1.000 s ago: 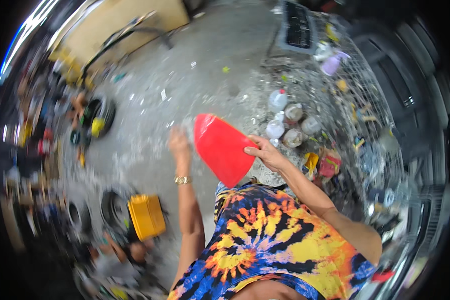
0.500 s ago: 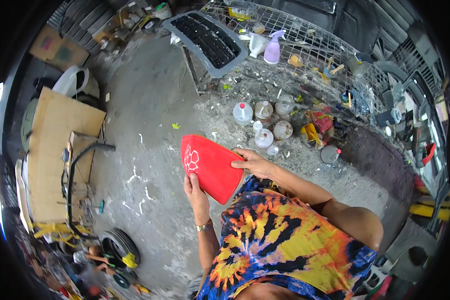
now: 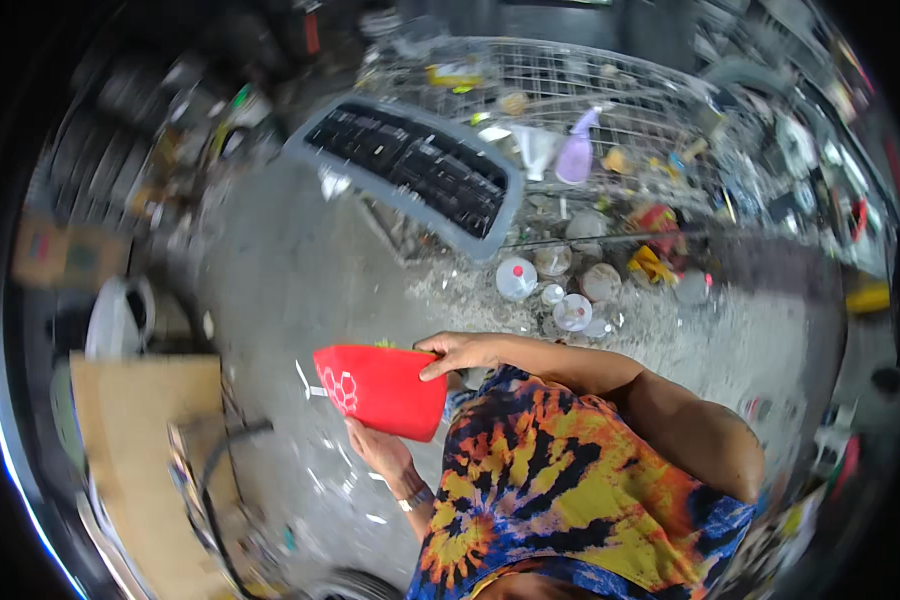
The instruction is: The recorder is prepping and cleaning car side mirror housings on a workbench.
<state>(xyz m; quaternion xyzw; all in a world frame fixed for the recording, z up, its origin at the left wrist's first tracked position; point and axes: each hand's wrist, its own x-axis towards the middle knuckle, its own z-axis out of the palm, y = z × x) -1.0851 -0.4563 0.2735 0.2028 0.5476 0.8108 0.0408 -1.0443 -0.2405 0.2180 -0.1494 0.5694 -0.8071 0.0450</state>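
Observation:
A glossy red panel (image 3: 395,400) with rounded edges and a white hexagon pattern near its left end is held in front of my body. My right hand (image 3: 455,354) grips its upper right corner, thumb on the face and fingers behind the edge. Along the lower edge, my left hand (image 3: 380,452), with a wristband at the wrist, clasps the panel; its fingertips are partly hidden behind it. The panel hangs in the air above the concrete floor.
A grey-framed black grille (image 3: 410,165) rests on a stand ahead. Right of it are a purple spray bottle (image 3: 575,155) and a wire mesh rack (image 3: 560,65). Several plastic jugs (image 3: 516,279) stand on the floor. At left is a wooden board (image 3: 145,450); a tyre (image 3: 350,583) lies below.
My view has turned, blurring the surroundings. The red panel, still in both hands, appears lower and further left, its long side tilted closer to level.

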